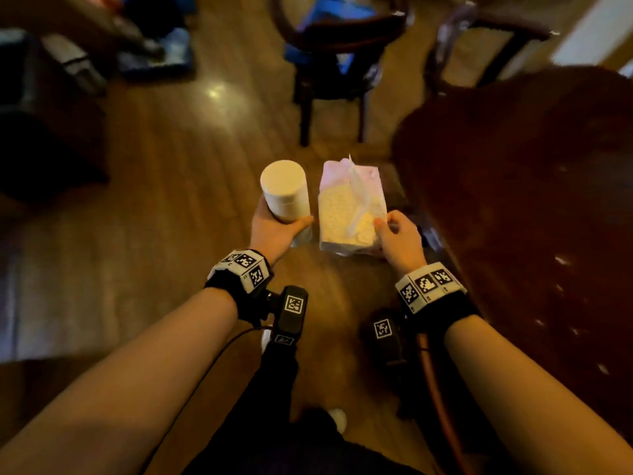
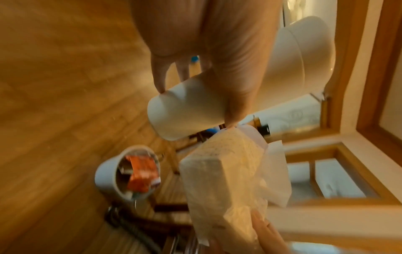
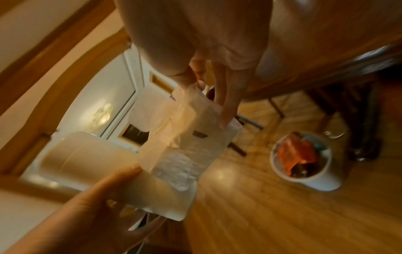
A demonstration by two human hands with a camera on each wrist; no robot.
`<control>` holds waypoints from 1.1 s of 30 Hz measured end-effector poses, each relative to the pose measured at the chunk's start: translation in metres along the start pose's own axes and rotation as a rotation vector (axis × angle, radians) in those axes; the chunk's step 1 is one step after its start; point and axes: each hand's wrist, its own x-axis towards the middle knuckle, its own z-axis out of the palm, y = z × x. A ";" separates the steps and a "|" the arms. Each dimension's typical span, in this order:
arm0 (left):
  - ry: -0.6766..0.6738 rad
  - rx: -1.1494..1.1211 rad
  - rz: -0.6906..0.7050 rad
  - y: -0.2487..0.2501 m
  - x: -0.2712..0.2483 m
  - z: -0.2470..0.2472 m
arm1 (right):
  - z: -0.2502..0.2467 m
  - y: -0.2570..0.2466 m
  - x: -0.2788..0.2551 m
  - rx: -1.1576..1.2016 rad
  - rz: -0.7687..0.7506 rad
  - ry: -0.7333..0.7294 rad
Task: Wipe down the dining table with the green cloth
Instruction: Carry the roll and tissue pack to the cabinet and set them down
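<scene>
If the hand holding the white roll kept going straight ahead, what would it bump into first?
Probably the dark wooden chair straight ahead of the left hand, which grips the white paper roll. Only bare floor shows between, though blur makes depth uncertain.

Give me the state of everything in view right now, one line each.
Left hand: grips the white roll, held above the floor.
White roll: upright in the left hand.
Right hand: pinches the tissue pack.
Tissue pack: held up, a tissue sticking out of its top.
Bin: standing on the floor, holding rubbish.
Dining table: dark top, specks on it.
Green cloth: not in view.
</scene>
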 end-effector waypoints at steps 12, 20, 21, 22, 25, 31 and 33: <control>0.503 -0.043 -0.172 -0.041 0.159 -0.324 | 0.324 -0.210 0.115 -0.087 -0.169 -0.546; 0.716 -0.098 -0.205 -0.044 0.291 -0.434 | 0.501 -0.330 0.198 -0.194 -0.178 -0.776; 0.731 -0.117 -0.207 -0.045 0.313 -0.448 | 0.525 -0.348 0.215 -0.223 -0.199 -0.806; 0.737 -0.135 -0.209 -0.045 0.330 -0.457 | 0.542 -0.362 0.228 -0.243 -0.219 -0.824; 0.778 -0.147 -0.231 -0.044 0.390 -0.494 | 0.600 -0.414 0.276 -0.306 -0.253 -0.887; 1.019 -0.224 -0.340 -0.037 0.506 -0.578 | 0.725 -0.524 0.370 -0.482 -0.367 -1.006; 1.045 -0.243 -0.370 -0.038 0.535 -0.604 | 0.762 -0.550 0.387 -0.501 -0.336 -1.019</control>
